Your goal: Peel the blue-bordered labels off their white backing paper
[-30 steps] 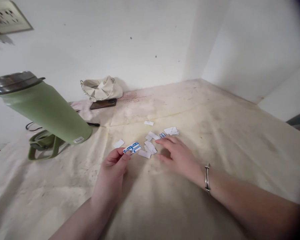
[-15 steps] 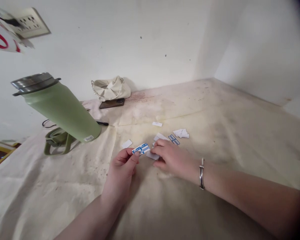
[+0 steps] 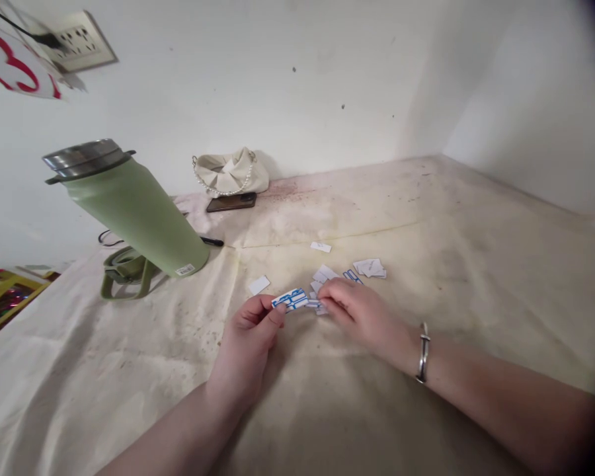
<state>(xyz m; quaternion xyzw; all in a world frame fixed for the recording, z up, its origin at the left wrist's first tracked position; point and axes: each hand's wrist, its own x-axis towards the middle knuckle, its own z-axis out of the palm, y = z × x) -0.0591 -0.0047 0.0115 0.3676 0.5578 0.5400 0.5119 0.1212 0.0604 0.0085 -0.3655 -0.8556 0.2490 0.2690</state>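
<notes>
My left hand (image 3: pixel 250 330) pinches a few small white paper labels (image 3: pixel 290 301) with blue borders, fanned between thumb and fingers. Just right of them, my right hand (image 3: pixel 359 314) has its thumb and fingertips closed on the edge of another blue-edged paper label (image 3: pixel 313 304). Under and behind those fingertips lies a loose pile of white labels (image 3: pixel 324 273), partly covered by the hand. Beyond it, a blue-bordered label (image 3: pixel 353 276) rests face up beside a small overlapping group of white labels (image 3: pixel 371 268). Single labels lie at the left (image 3: pixel 259 285) and farther back (image 3: pixel 320 246).
A green bottle (image 3: pixel 139 211) with a steel top stands at the left, beside its green lid (image 3: pixel 126 271). Behind are a black pen (image 3: pixel 212 242), a phone (image 3: pixel 231 202) and a cream bag (image 3: pixel 231 173) against the wall. A creased cream cloth (image 3: pixel 168 370) covers the table.
My right hand has drawn slightly away from the left, and a blue-edged label now shows at its fingertips. My left hand keeps its labels. The whole view has shifted slightly.
</notes>
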